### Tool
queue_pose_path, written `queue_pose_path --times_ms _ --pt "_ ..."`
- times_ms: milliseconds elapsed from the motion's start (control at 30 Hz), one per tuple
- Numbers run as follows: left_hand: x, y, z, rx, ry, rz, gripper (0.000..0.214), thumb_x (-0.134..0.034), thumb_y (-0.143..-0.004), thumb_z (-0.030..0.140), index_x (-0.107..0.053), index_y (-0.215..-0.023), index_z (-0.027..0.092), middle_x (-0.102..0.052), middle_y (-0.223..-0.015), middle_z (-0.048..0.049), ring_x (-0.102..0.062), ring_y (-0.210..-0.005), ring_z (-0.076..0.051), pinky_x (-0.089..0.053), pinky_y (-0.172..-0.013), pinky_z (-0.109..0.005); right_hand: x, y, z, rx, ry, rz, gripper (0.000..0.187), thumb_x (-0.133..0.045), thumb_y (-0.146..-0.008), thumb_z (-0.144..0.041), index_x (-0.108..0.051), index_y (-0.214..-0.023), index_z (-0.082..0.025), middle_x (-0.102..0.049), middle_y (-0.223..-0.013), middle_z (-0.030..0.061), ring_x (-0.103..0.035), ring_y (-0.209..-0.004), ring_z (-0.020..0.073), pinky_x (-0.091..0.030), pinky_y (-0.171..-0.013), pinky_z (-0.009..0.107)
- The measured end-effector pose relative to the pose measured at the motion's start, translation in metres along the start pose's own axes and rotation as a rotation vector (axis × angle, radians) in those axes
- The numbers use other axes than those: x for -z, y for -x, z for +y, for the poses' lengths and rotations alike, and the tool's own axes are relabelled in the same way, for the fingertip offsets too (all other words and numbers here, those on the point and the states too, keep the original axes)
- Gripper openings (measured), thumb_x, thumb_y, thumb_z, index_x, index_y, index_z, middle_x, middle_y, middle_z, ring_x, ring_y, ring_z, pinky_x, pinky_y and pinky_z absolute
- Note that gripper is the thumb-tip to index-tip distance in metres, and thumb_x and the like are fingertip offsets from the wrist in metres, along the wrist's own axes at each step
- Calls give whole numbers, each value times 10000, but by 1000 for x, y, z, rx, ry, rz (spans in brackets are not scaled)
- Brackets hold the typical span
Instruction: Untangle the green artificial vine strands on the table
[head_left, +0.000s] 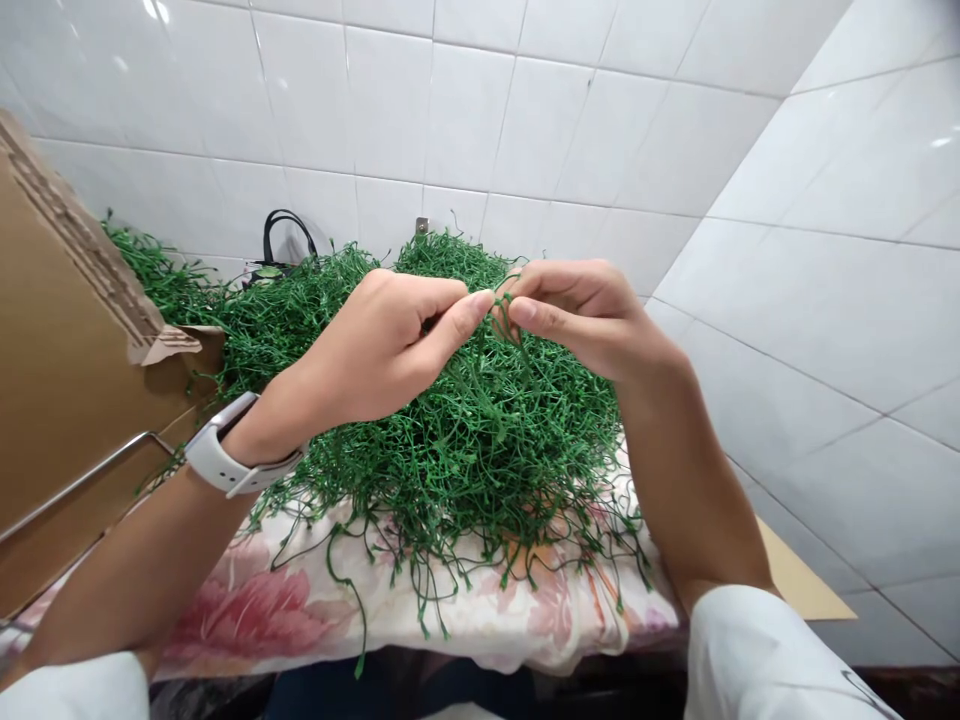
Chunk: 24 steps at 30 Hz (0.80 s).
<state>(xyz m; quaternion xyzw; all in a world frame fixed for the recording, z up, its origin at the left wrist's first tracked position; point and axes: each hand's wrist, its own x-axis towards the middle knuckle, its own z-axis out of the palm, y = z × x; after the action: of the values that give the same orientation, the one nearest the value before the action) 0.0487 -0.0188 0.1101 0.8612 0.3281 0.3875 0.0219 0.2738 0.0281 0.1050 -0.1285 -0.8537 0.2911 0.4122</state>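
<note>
A big tangled heap of thin green plastic stems (465, 440) lies on a table covered by a flowered cloth (285, 610). Both my hands are raised over the heap, fingertips meeting. My left hand (382, 345), with a white watch on its wrist, pinches a green stem (502, 305) between thumb and forefinger. My right hand (577, 315) pinches the same stem from the other side, fingers curled.
A brown cardboard box (67, 330) with a torn flap stands at the left, a metal bar beside it. A black bag handle (289, 235) shows behind the heap. White tiled walls close in at the back and right.
</note>
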Motion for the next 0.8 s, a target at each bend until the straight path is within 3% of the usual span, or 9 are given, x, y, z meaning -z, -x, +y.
queue_pose_path --times_ms 200,333,500,633,800 --pt "6 -1 1 33 222 -120 463 -470 -996 357 -435 -562 197 -385 -520 24 -351 -493 -91 -317 -501 -257 4 0 8 135 12 -74 194 -678 -984 -333 -668 -849 -194 -643 -726 8 -582 -650 101 -462 -573 246" --pt "7 -2 0 54 231 -193 464 -474 -981 321 -388 -541 202 -330 -507 31 -312 -490 -84 -288 -494 -258 9 -1 10 279 336 -39 152 -594 -956 -137 -686 -856 -205 -653 -714 -7 -571 -657 97 -469 -597 244" --pt "-7 -1 2 -55 -93 -125 450 -434 -977 283 -268 -566 208 -246 -507 51 -214 -490 -81 -214 -528 -284 14 -5 17 300 696 36 296 -455 -889 -44 -682 -783 -201 -678 -709 0 -613 -718 116 -502 -724 291" --pt "-18 0 0 -152 -487 -25 408 -451 -975 268 -432 -572 203 -389 -493 15 -301 -485 -121 -182 -543 -324 9 -9 30 287 759 70 340 -382 -839 -33 -677 -780 -191 -681 -741 15 -636 -762 113 -493 -714 272" --pt "-26 1 -4 -185 -626 15 401 -448 -986 245 -557 -604 192 -431 -481 -5 -377 -472 -140 -181 -512 -330 6 -16 45 220 775 107 335 -380 -865 -94 -697 -822 -193 -697 -788 27 -661 -801 127 -522 -774 304"
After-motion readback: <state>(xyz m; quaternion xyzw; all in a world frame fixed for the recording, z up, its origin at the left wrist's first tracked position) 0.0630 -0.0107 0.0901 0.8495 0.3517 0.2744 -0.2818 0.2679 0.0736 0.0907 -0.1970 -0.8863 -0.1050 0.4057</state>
